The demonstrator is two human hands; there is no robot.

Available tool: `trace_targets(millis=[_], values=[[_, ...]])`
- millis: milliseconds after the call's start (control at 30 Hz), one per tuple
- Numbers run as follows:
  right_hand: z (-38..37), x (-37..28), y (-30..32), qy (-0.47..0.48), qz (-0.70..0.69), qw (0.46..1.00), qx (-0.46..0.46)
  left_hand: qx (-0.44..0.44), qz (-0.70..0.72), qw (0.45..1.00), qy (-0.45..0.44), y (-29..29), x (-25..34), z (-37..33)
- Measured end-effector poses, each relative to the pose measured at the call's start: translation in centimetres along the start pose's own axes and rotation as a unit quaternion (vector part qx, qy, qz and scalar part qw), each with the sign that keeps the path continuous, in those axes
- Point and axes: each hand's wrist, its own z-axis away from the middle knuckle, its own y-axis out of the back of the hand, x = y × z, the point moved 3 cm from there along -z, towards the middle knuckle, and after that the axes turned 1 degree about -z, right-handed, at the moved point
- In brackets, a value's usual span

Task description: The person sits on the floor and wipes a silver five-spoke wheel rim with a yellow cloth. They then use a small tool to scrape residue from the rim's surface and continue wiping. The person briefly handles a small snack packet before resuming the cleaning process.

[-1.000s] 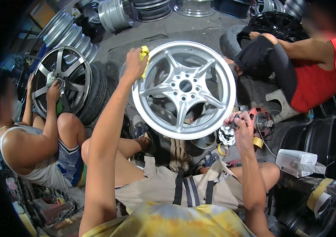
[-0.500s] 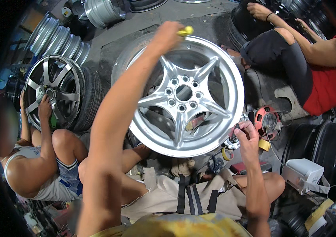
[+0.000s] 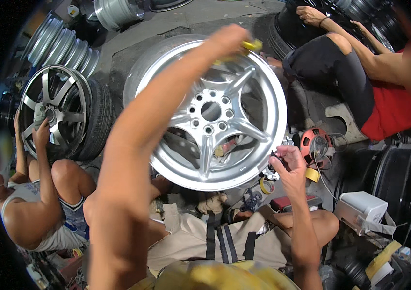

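A silver five-spoke wheel rim (image 3: 237,169) lies in front of me, its face toward me. My left hand (image 3: 230,39) reaches across to the far edge of the rim, closed on a small yellow piece (image 3: 252,45). Motion smears that hand and the piece, so I cannot tell what kind of thing it is. At the near right edge of the rim, my right hand (image 3: 290,164) pinches a small dark piece (image 3: 275,155) between thumb and fingers. My left forearm covers the left part of the rim.
On my left, a person works on a dark multi-spoke wheel (image 3: 53,115) beside a tire (image 3: 103,118). Another person in red sits at right. Close by my right hand are a red reel (image 3: 315,145), yellow tape rolls (image 3: 266,185) and a white box (image 3: 361,209). Stacked rims (image 3: 63,46) stand far left.
My left hand has swept right along the far edge of the rim with the yellow piece. The whole view has shifted slightly; my right hand stays at the rim's near right edge.
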Motion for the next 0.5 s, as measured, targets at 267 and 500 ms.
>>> trace_targets(millis=[267,500], values=[[0.2,0.5,0.0,-0.052,0.015,0.998,-0.021,-0.051,-0.041,0.972,0.228,8.6,-10.5,14.1],[-0.4,0.1,0.5,0.038,0.125,0.990,0.053,-0.100,-0.019,0.945,0.311,10.1,-10.5,20.1]])
